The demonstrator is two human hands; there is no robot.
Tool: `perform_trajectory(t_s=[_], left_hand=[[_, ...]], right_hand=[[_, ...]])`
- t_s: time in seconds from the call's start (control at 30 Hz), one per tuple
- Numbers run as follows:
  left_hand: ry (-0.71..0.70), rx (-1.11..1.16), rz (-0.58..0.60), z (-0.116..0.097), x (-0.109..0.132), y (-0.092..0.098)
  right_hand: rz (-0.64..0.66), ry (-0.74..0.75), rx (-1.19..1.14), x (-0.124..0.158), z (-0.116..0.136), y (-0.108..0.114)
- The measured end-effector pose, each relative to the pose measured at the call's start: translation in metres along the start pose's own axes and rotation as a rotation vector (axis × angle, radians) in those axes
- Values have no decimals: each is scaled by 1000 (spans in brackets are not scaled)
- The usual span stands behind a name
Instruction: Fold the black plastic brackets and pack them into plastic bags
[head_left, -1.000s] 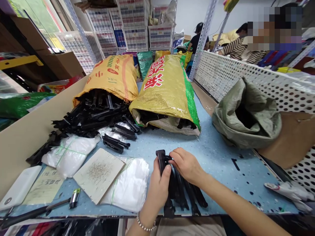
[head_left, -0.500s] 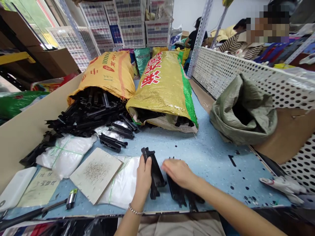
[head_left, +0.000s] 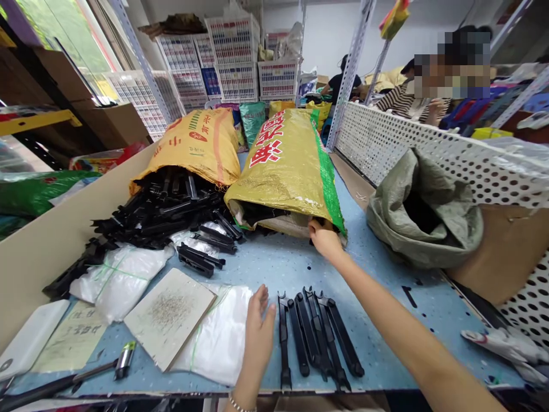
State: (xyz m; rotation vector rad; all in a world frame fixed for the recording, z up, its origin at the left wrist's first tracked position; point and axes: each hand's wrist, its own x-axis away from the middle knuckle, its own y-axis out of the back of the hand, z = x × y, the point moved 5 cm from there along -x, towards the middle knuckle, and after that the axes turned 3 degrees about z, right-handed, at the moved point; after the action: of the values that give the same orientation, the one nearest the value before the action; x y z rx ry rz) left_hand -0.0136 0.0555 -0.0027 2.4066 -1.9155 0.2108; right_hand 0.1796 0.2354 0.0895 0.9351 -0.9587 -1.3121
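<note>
My left hand (head_left: 259, 320) rests over the blue table with its fingers straight and nothing in it. Just right of it, several long black plastic parts (head_left: 302, 332) lie side by side, some with forked ends. My right hand (head_left: 325, 237) reaches to the mouth of a yellow-green woven sack (head_left: 283, 166); its fingers curl at the lower right of the opening, and their tips are hidden. Dark parts show inside that sack. An orange sack (head_left: 206, 143) beside it spills a heap of similar black parts (head_left: 171, 206).
Left of my left hand lie a square board (head_left: 169, 317), bundled clear plastic bags (head_left: 227, 337), a hammer (head_left: 94, 372) and a handwritten note (head_left: 71, 337). A grey-green sack (head_left: 424, 212) stands open at right by a perforated white panel (head_left: 355, 131). Other people sit beyond.
My left hand has let go of the black parts, which now lie in the row. My right hand has moved from the row forward to the yellow-green sack's mouth. The view has tilted up.
</note>
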Motion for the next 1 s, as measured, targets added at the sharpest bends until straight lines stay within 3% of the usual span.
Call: perform_trajectory(t_s=[0.1,0.2,0.27,0.4,0.47,0.53,0.63,0.7,0.8,0.87,0.93,1.0], left_hand=[[30,191,64,-18,-9,-7],[68,258,110,-37,-12,-19],[93,200,123,-47,-9,-24],[144,168,269,-59,9,-37],[187,181,310,-59,17,-43],[231,203,300,-57,20,-45],[285,261,226,-56,15,-37],[303,336,164,-57,8,-28],[305,430,104,-60,-2,-15],[268,390,75,-62,-5,-9],[164,239,0,-65,-3,-1],[-17,47,-113,-72,6,10]], right_hand=[[10,124,-34,73,13,-22],[28,577,-248,150,39,-30],[58,698,-401,174,43,-26],[-99,620,-460,150,34,-7],[-223,701,-386,132,37,-2],[-240,759,-381,121,42,-5],[-33,648,-495,120,44,-20],[106,674,-501,135,48,-30],[81,923,-366,172,57,-38],[27,963,-352,188,59,-45],[91,848,-471,192,61,-56],[292,609,-692,187,62,-69]])
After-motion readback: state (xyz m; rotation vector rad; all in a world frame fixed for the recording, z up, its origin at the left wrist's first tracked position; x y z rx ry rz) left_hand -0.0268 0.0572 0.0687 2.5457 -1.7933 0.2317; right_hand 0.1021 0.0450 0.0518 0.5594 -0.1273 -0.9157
